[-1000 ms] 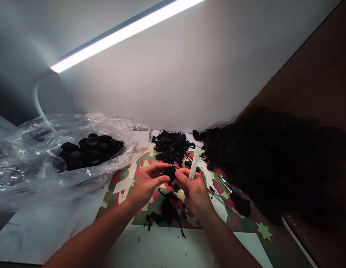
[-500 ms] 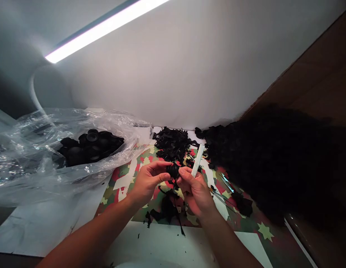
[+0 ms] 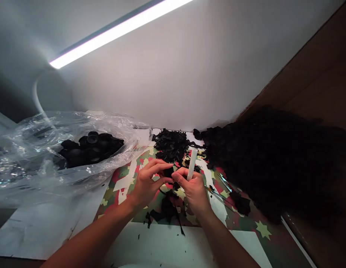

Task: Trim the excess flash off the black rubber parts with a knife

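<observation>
My left hand pinches a small black rubber part between thumb and fingers, just above the patterned mat. Close against it, my right hand is closed around a white-handled tool that sticks up and away from me; its thumb presses at the same black part. Below the hands lies a small heap of black trimmings. A larger heap of black scraps sits just beyond my fingers.
A clear plastic bag with several round black parts lies at the left. A big dark pile of black parts fills the right side. Thin metal tweezers or scissors lie right of my right hand. A light bar glows overhead.
My hands have stayed together on the black part with small shifts; the left fingers now curl more over it, and the white tool handle stands more upright.
</observation>
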{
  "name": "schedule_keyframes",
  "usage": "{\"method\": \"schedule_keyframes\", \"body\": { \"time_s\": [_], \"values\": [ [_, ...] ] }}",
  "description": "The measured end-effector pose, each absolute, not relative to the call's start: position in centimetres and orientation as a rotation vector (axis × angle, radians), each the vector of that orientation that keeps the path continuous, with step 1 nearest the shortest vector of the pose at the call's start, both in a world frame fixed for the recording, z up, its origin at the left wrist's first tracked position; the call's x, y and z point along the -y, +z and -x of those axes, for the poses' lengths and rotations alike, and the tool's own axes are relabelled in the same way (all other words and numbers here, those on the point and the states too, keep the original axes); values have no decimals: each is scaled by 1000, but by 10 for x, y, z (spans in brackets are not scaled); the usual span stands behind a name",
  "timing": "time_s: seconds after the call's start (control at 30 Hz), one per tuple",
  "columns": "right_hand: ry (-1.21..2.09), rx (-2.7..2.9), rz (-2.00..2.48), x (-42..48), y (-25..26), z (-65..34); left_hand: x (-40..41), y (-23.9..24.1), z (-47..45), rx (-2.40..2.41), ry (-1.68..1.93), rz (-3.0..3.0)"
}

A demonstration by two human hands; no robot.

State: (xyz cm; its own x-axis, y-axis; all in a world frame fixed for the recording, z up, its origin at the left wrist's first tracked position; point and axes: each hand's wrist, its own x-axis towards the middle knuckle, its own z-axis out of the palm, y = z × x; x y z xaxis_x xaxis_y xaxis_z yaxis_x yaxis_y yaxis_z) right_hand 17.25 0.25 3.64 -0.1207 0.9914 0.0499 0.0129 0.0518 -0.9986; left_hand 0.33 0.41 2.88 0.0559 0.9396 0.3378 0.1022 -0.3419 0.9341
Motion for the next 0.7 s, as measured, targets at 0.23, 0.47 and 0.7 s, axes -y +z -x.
{"method": "schedule_keyframes", "body": {
  "time_s": [0.23,0.47,0.7],
  "values": [
    [1411,1253,1078,-3,34,-174,-8,29,-2,-951,1234,-1157],
    [1708,857,975,-2,36,-171,-10,32,-3,-862,1204,-970],
    [1862,486,927,1,40,-168,-9,30,-8,-814,1254,-849]
  ]
}}
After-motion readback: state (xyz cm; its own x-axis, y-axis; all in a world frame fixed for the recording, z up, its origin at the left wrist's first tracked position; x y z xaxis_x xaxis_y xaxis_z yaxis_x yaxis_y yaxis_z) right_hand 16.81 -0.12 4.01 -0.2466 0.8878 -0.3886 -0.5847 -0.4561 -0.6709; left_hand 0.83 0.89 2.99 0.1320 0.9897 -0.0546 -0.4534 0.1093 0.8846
